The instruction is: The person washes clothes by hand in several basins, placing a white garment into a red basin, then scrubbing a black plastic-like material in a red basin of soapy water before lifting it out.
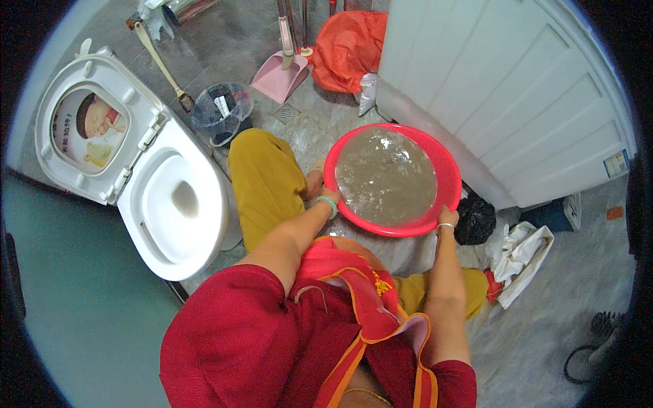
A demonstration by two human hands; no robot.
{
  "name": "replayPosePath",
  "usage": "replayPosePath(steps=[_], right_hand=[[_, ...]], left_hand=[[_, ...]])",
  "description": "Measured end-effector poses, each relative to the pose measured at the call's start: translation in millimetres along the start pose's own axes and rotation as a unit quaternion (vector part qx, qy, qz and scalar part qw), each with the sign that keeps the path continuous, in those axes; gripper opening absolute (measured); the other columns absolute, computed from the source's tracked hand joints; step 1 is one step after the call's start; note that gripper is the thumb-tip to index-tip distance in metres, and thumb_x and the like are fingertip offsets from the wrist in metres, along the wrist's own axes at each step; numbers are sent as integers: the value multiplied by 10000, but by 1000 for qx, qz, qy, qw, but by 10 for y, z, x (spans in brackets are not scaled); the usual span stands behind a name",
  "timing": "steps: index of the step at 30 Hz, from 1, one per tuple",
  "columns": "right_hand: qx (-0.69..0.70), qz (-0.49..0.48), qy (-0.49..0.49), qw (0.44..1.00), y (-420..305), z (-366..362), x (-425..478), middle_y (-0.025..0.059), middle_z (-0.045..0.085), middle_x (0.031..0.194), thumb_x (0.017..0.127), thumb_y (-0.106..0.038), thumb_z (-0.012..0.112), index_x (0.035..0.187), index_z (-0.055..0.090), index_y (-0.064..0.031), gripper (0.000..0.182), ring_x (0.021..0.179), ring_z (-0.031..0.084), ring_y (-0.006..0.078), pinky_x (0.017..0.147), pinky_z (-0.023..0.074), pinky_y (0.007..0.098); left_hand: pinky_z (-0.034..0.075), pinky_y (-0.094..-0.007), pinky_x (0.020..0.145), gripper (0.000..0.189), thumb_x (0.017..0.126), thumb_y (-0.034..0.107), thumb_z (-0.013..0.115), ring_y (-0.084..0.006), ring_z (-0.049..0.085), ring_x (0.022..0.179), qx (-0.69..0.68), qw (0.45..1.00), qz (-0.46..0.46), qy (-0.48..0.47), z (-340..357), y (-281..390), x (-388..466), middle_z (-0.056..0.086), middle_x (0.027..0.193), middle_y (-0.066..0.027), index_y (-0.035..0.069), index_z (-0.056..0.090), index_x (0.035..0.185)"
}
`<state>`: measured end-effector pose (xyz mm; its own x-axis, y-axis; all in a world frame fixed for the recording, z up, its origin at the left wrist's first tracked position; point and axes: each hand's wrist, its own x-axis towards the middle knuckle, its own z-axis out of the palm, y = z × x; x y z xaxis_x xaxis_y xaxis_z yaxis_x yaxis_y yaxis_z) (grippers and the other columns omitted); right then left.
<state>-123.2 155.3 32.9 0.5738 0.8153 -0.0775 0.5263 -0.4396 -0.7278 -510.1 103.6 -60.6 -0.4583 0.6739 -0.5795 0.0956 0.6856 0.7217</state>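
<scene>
A red plastic basin (448, 171) holds murky grey-brown water (386, 176) that lies tilted toward its left side. My left hand (331, 196), with a green bangle at the wrist, grips the basin's left rim. On the lower right rim, my right hand (447, 218) is closed, a silver-coloured bangle on that wrist. The fingers of both hands are partly hidden by the rim. Left of my bent knee stands a white toilet (217, 224) with its seat and lid raised and cloudy water in the bowl.
A lined waste bin (222, 109), a toilet brush (162, 66) and a pink dustpan (279, 76) stand beyond my knee. A floor drain (286, 113) lies near them. Right of the basin are a white ribbed appliance or cabinet (490, 86), a black plastic bag (475, 219) and white cloth (523, 255).
</scene>
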Motion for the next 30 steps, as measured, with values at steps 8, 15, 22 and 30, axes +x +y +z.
replayPosePath(steps=[8, 15, 22, 30], right_hand=[[-12, 8, -5, 1000, -105, 161, -307, 247, 570, 817, 630, -289, 637, 788, 557, 84, 413, 770, 558, 370, 677, 437, 405], [2, 8, 4, 1000, 179, 193, 0, 252, 566, 819, 613, -277, 645, 798, 555, 76, 409, 767, 552, 379, 689, 434, 400], [41, -31, -30, 998, 66, 217, -5, 221, 583, 810, 616, -192, 641, 833, 552, 72, 354, 758, 570, 331, 684, 432, 374], [124, -33, -23, 991, -44, 155, 3, 170, 597, 823, 650, -73, 594, 867, 552, 66, 262, 734, 575, 289, 673, 432, 341]], left_hand=[[454, -358, 368, 243, 740, 112, 481, -282, 572, 522, -114, 992, -32, -44, -326, 271, -622, 573, 742, -167, -47, 497, 922], [437, -330, 332, 254, 743, 137, 496, -256, 559, 484, -119, 991, -29, -58, -232, 340, -634, 569, 708, -155, -64, 501, 899], [430, -325, 322, 254, 742, 142, 495, -249, 560, 477, -110, 990, -15, -84, -257, 198, -453, 570, 693, -153, -52, 508, 906], [413, -318, 332, 204, 720, 137, 533, -226, 541, 443, -169, 985, -18, -43, -257, 492, -668, 554, 597, -125, -60, 538, 773]])
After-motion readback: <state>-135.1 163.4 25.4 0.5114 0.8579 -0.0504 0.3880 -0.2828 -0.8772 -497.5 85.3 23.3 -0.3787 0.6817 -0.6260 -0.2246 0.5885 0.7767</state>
